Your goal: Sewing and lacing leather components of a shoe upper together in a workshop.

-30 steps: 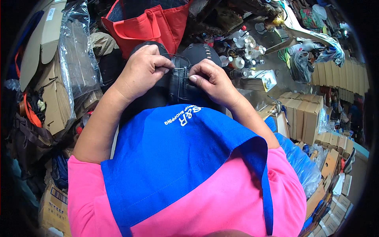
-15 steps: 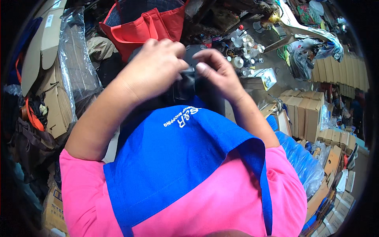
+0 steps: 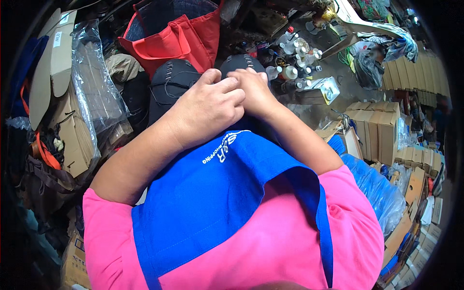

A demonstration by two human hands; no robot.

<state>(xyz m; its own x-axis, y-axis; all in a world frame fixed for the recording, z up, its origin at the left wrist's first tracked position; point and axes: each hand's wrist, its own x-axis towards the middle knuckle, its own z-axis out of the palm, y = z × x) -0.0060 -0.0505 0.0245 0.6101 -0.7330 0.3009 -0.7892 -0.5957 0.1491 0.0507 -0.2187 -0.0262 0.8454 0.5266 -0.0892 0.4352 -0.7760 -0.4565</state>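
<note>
Thread (image 3: 167, 85) loops forward-left of the left hand (image 3: 211, 107), farther from the right hand (image 3: 252, 92); grips hidden, cannot tell.

Head fisheye looks steeply down, seemingly close.

Hands, upper centre: two, being one left hand (image 3: 210, 108) and one right hand (image 3: 252, 94). Rounded black shapes (image 3: 175, 76) with stitched seams, upper centre: two. Red bag (image 3: 200, 41), top, left of centre: one. Blue apron (image 3: 193, 208), centre: one. Pink sleeves (image 3: 108, 232), lower half: two. White labels (image 3: 57, 39) on cardboard (image 3: 60, 72), upper left: two. Clear plastic sheet (image 3: 96, 77), upper left: one. Bottles (image 3: 290, 73), upper right of centre: at least ten, overlapping, exact number uncertain. Cardboard boxes (image 3: 374, 128), right: several, packed too close to count. Blue plastic sheet (image 3: 369, 188), right: one.
</note>
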